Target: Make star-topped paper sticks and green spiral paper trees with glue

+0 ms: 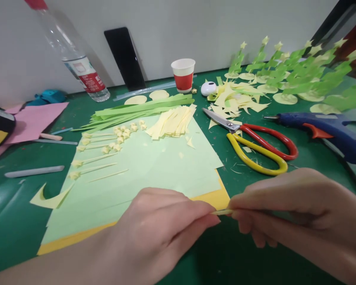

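Between my two hands, low in the view, is a thin pale yellow-green strip (222, 212). My left hand (166, 225) pinches its left end, and my right hand (287, 213) pinches the right end. Behind them lies a light green paper sheet (154, 166) over a yellow one (210, 198). On the green sheet are several thin sticks with small folded stars (90, 160), a cluster of loose stars (123, 134) and a fanned pile of pale yellow strips (173, 120).
Scissors (252, 142) and a blue glue gun (323, 128) lie at right, below several paper plants (284, 75). A paper cup (184, 75), a phone (126, 59) and a bottle (83, 71) stand at the back. Pink paper (38, 118) is at left.
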`<action>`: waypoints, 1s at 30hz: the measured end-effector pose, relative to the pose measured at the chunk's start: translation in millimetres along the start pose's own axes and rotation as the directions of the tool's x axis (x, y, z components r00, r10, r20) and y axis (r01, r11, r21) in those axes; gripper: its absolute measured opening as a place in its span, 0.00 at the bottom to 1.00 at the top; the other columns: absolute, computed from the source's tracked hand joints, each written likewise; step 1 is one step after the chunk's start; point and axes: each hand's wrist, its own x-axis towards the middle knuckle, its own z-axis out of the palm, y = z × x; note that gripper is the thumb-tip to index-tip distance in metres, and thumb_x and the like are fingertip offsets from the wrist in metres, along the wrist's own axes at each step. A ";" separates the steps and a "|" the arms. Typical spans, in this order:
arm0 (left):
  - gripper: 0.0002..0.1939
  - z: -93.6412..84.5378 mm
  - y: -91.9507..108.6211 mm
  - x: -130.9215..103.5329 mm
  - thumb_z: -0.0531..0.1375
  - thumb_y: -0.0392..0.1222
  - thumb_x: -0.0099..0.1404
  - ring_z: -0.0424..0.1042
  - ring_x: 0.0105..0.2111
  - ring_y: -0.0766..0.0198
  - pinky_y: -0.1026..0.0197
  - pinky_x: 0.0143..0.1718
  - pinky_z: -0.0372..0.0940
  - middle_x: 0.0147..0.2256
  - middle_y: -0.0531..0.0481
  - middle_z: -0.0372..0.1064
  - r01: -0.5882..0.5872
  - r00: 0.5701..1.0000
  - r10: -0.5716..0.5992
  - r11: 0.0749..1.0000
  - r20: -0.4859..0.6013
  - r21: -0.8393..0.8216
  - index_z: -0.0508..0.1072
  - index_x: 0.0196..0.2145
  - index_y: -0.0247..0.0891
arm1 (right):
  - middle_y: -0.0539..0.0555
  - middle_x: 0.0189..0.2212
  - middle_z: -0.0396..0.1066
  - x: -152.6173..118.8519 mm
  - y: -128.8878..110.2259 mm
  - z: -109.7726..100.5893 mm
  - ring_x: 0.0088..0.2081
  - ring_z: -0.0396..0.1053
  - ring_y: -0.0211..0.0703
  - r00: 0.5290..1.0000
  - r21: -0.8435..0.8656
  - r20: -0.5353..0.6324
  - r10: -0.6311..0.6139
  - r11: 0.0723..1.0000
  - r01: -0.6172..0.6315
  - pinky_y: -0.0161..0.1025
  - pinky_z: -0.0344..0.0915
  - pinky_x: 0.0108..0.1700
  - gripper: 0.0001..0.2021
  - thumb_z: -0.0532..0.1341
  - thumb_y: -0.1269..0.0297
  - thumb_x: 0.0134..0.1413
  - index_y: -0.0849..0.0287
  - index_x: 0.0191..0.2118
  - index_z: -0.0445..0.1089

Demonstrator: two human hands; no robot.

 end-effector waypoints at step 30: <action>0.10 -3.5 -3.5 3.1 0.50 0.38 0.68 0.72 0.18 0.72 0.74 0.20 0.63 0.22 0.56 0.74 0.012 0.999 -0.010 0.998 -0.036 0.058 0.70 0.32 0.38 | 0.48 0.16 0.68 7.7 1.6 -3.9 0.16 0.64 0.30 0.999 0.150 0.033 -0.001 0.989 -0.004 0.23 0.61 0.18 0.13 0.54 0.67 0.53 0.59 0.21 0.69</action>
